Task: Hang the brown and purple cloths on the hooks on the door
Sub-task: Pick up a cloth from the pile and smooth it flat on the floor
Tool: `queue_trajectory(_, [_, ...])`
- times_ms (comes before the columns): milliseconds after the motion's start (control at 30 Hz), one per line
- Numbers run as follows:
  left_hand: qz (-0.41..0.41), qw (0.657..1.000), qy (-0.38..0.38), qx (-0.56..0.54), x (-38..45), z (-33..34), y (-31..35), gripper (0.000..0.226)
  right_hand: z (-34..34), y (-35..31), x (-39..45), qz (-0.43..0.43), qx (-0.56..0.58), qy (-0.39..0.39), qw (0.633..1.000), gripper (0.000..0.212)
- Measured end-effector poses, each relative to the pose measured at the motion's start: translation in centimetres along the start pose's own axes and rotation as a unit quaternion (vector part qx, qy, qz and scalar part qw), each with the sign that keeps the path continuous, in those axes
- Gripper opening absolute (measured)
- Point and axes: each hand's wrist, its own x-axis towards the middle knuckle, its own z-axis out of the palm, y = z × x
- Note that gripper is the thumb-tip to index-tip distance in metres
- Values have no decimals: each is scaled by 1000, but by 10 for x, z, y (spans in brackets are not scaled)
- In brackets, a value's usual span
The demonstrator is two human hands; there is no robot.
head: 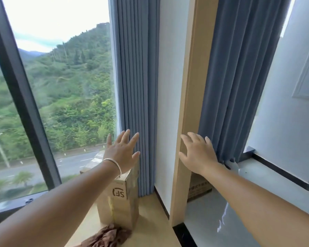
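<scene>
Down at the bottom edge of our view, on the light wood floor point(150, 220), lies the brown cloth point(107, 237), crumpled in a heap just in front of a tall cardboard box point(122, 202) w/ a dark logo on its side; no hand touches the cloth. We can't see a purple cloth, hooks or a door from here. Our left hand point(122, 154) is stretched out above the box, fingers straight & spread wide, holding nothing, w/ a thin silver bangle point(114, 165) on the wrist; its fingertips sit in front of the blue curtain point(137, 86), though we can't tell if they touch it. Our right hand point(198, 155) is also out flat, fingers wide & holding nothing, over the edge of a light wood post point(191, 86) & a second blue curtain point(239, 86); contact there we can't tell either. Between the 2 hands runs a white wall strip point(169, 86). Behind the right forearm sits another cardboard box point(199, 189) on a grey sill point(212, 220). Left side is a big window point(61, 86) w/ a dark frame, showing green hills & a road below.
</scene>
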Motion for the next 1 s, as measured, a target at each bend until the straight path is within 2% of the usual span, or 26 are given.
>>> queue_trajectory(200, [-75, 996, -23, 52, 5, 27, -58, 69, 37, -43, 60, -72, 28, -18, 997, 68])
queue_trajectory(467, [-121, 990, -44, 59, 45, 81, -125, 70, 101, -93, 142, -128, 19, -37, 991, 73])
queue_trajectory(767, [-196, 977, -82, 14, 96, 194, -222, 70, 199, -174, 248, -184, -5, -100, 978, 72])
queue_trajectory(1000, [-247, 959, -137, -18, 58, 288, -283, 68, 294, -246, 275, -240, 36, -157, 957, 69])
